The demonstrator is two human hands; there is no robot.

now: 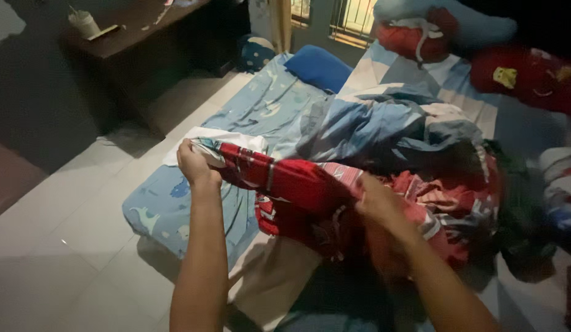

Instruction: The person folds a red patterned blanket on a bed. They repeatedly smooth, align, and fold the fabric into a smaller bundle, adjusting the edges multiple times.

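Observation:
A red patterned cloth with white and dark markings stretches between my two hands above a low mattress. My left hand grips its left end, near a white patch of fabric. My right hand is closed on the bunched middle of the same cloth, and it looks blurred. The cloth's far end runs into a heap of red laundry on the right.
The mattress has a light blue printed sheet. A crumpled blue blanket and a blue pillow lie behind the cloth. Red bundles sit at the back right. A dark wooden desk with a cup stands at left on the tiled floor.

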